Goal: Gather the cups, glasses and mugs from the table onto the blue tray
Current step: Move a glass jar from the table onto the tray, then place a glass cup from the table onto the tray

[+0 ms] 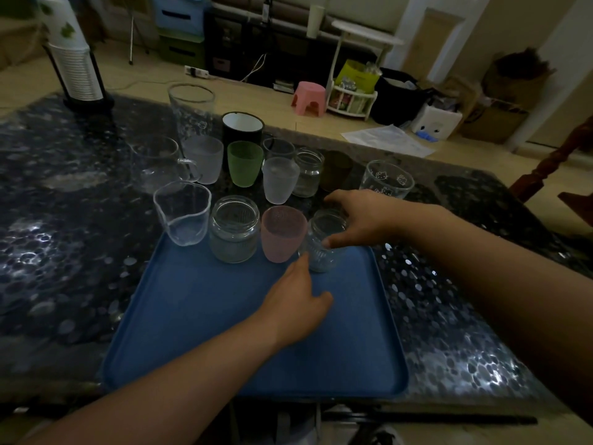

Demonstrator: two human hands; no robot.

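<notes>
Right hand (356, 220) grip clamped on small jar (324, 248) over blue tray (199, 316); left hand (296, 303) loose, fingers apart.

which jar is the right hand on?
The small clear jar at the tray's far right end, beside the pink cup; the right hand grips its rim.

Near half of the flat blue plastic tray (199, 316) lies open; jars and cups crowd its far edge, more clustered beyond.
</notes>
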